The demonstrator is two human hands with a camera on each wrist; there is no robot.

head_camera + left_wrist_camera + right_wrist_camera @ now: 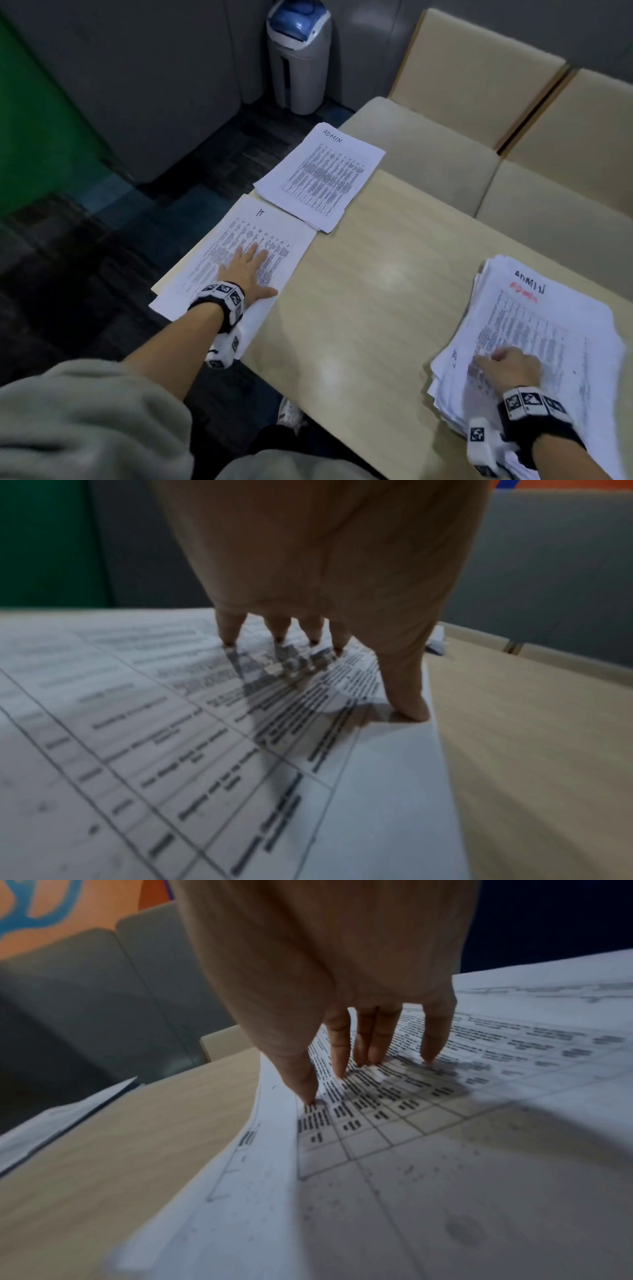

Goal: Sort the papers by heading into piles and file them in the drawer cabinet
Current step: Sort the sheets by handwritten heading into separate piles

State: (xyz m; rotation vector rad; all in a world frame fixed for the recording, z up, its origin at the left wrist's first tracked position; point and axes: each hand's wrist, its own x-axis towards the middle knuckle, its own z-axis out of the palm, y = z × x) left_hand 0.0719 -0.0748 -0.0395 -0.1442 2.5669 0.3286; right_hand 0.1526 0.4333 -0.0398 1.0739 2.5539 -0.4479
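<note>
The person is sorting at a pale wooden table [394, 260], and the layout is making sense already. The left hand [248, 270] is lying flat with fingers straight on the IT pile [260, 233] at the table's left edge, holding nothing — I'd guess it's pinning the sheets so they aren't sliding off, since that pile is hanging over the edge a bit. Just beyond it, edges nearly touching, is sitting the ADMIN pile [322, 171], also poking past the table.

Well apart on the right is the messy unsorted stack [541, 329], top sheet headed ADMIN. The right hand [510, 368] is resting fingertips-down on its near corner, fingers bent. It looks like it's working the top sheet loose, but no sheet is pinched — fingertips are just pressing.

So that sheet is probably heading for the far pile. The drawer cabinet isn't showing in any view. A grey bin [299, 58] is standing in the corner.
</note>
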